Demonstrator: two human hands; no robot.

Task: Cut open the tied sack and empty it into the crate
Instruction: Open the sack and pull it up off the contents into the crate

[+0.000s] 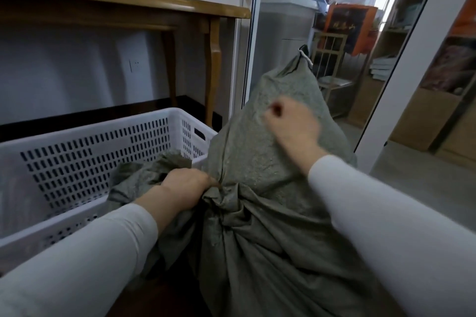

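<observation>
Now gripping a bunch of sack (270,162) cloth in left hand (185,189), fingers clenched round the folds, right at the near right corner of crate (85,125). Resting right hand (291,123) against the sack's upper bulge, farther right; too blurred to tell whether grasping cloth. Standing tall just right of the crate, with one loose end draped over the rim into it.

You're in a home, in a room next to a storage space. Wooden table (123,0) with curved legs against a white wall; wall socket (135,65) beneath; dark skirting (103,113). Sliding glass door (283,59) on your right. Behind the glass: cardboard boxes (432,116), stacked books (383,68), orange box (347,23), piled household clutter.
</observation>
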